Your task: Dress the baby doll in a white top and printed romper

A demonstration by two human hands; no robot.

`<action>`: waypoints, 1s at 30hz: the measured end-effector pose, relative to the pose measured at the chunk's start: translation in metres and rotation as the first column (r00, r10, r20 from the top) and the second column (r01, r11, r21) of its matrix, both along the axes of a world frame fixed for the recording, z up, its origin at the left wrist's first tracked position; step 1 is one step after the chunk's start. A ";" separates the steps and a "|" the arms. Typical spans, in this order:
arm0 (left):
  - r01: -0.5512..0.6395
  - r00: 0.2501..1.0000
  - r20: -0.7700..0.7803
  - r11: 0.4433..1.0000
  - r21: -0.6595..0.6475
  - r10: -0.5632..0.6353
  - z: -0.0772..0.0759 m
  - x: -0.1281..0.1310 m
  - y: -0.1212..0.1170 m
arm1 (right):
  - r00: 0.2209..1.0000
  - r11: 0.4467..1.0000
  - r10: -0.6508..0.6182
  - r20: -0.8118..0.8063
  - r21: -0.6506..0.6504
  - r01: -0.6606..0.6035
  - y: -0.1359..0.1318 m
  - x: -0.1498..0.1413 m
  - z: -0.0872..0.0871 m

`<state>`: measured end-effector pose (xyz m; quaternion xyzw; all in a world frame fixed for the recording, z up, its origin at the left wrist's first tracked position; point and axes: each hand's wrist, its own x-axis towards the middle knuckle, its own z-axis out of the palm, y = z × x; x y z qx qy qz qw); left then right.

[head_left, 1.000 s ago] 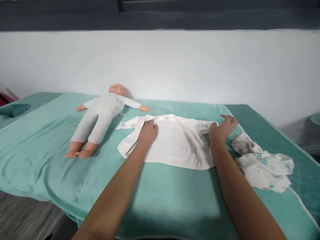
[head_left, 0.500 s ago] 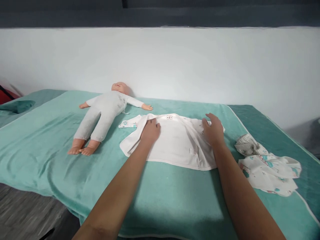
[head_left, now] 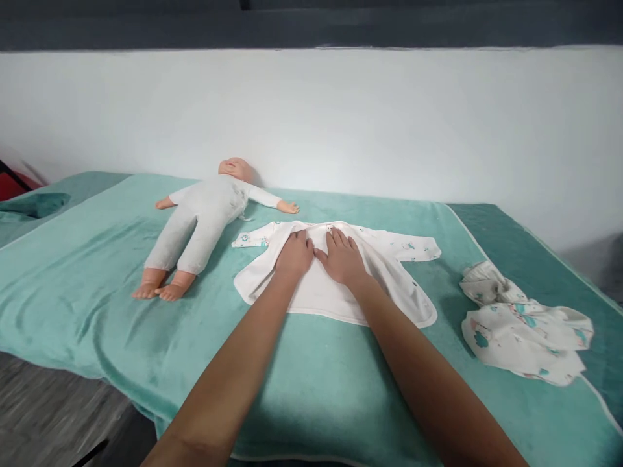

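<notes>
A white baby shirt [head_left: 321,295] lies spread open on the teal blanket [head_left: 311,383], its printed sleeves stretched out to both sides. My left hand [head_left: 294,253] rests on the shirt's inside, left of the middle near the collar, fingers laid out. Beside it, my right hand [head_left: 342,256] lies flat on the cloth with its fingers pointing to the collar. The two hands almost touch at the thumbs. Neither hand lifts the fabric. To the left a baby doll [head_left: 209,207] in a white body lies on its back, arms spread.
A crumpled pile of white printed baby clothes [head_left: 530,337] lies at the right. Behind the bed stands a white wall [head_left: 311,123]. Grey floor [head_left: 53,415] shows past the blanket's edge at the lower left.
My right hand has moved left from the shirt's right sleeve to its middle. The right sleeve and right front panel now lie opened outward. My left hand has stayed in place.
</notes>
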<state>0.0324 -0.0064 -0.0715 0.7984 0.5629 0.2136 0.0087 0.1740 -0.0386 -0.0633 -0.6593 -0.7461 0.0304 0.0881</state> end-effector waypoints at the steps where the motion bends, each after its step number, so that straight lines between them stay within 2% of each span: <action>1: -0.019 0.999 0.034 1.000 0.000 0.019 0.000 0.000 0.000 | 1.000 1.000 -0.018 0.005 0.000 0.018 0.002 0.001 0.000; 4: -0.006 0.993 0.119 1.000 0.008 0.005 0.003 -0.001 -0.004 | 0.997 0.997 -0.077 0.020 -0.008 0.078 0.005 0.002 0.001; 10: 0.151 0.953 0.251 0.985 0.084 -0.168 0.009 -0.002 -0.017 | 0.983 0.986 -0.164 0.076 0.000 0.165 0.002 -0.007 0.001; 13: 0.153 0.899 0.386 0.975 0.164 -0.206 0.010 -0.003 -0.022 | 0.978 0.983 -0.185 0.099 0.001 0.186 -0.002 -0.009 0.002; 15: 0.101 0.851 0.484 0.968 0.229 -0.203 0.011 -0.011 -0.023 | 0.977 0.982 -0.188 0.103 -0.007 0.190 -0.004 -0.010 0.002; 18: -0.092 0.823 0.565 0.969 0.230 -0.056 0.013 -0.040 -0.020 | 0.977 0.982 -0.186 0.101 -0.020 0.189 -0.008 -0.010 0.003; 21: -0.264 0.864 0.467 0.959 0.101 0.189 0.012 -0.085 -0.014 | 0.980 0.985 -0.167 0.108 -0.014 0.169 -0.012 -0.010 0.001; 23: -0.292 0.896 0.347 0.956 -0.009 0.277 0.008 -0.115 -0.010 | 0.983 0.989 -0.146 0.115 -0.005 0.147 -0.013 -0.010 0.000; 25: -0.274 0.909 0.300 0.957 -0.092 0.289 0.002 -0.137 -0.006 | 0.986 0.994 -0.112 0.122 0.007 0.112 -0.015 -0.011 -0.001; 28: -0.222 0.898 0.356 0.965 -0.138 0.258 -0.007 -0.153 0.000 | 0.992 0.999 -0.032 0.123 0.027 0.029 -0.017 -0.016 -0.002; 30: -0.242 0.873 0.402 0.961 -0.137 0.277 -0.011 -0.154 0.003 | 0.993 0.999 0.035 0.114 0.037 -0.040 -0.017 -0.021 -0.003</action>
